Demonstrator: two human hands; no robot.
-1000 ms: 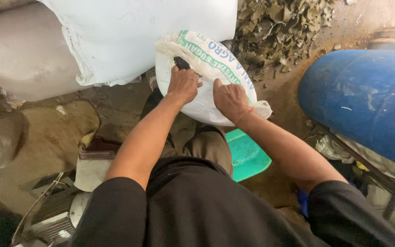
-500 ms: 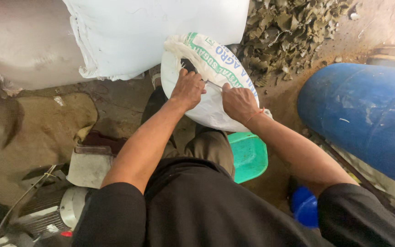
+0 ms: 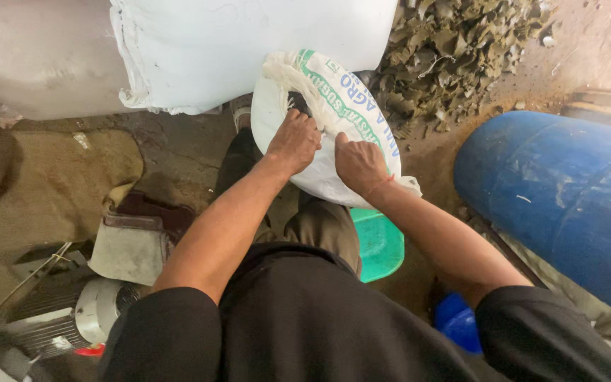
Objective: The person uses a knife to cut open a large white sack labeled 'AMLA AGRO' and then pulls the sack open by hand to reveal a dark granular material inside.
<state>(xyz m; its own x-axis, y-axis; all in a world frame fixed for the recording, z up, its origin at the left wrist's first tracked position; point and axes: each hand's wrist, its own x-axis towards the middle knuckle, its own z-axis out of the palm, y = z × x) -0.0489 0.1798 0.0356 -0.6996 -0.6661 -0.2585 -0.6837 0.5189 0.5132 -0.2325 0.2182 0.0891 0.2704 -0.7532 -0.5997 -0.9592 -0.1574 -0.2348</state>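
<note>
- Gripping the white woven sack (image 3: 319, 120) with both hands — it rests against my knees, mouth tipped toward me, printed band in green and blue across its upper face.
- My left hand (image 3: 293, 141) is clamped on the sack's frayed rim, fingers curled over the edge beside the dark opening.
- My right hand (image 3: 359, 164) is closed on the sack's cloth just right of the left hand, the two hands near each other but apart.
- Behind the sack, touching or nearly touching it, stands a large white bag (image 3: 249, 42); a bulky pale bag (image 3: 37, 56) lies left of that one.
- Right of the sack, further back, a heap of dry grey-green flakes (image 3: 461, 56) lies on the ground.
- A blue drum (image 3: 560, 198) lies on its side, well right of the sack.
- Below the sack, beside my right leg, sits a green plastic basin (image 3: 380, 244) — partly hidden by my trousers.
- Lower left of the sack, a metal machine part with wire (image 3: 72, 311) lies on the dirt floor; detail unclear.
</note>
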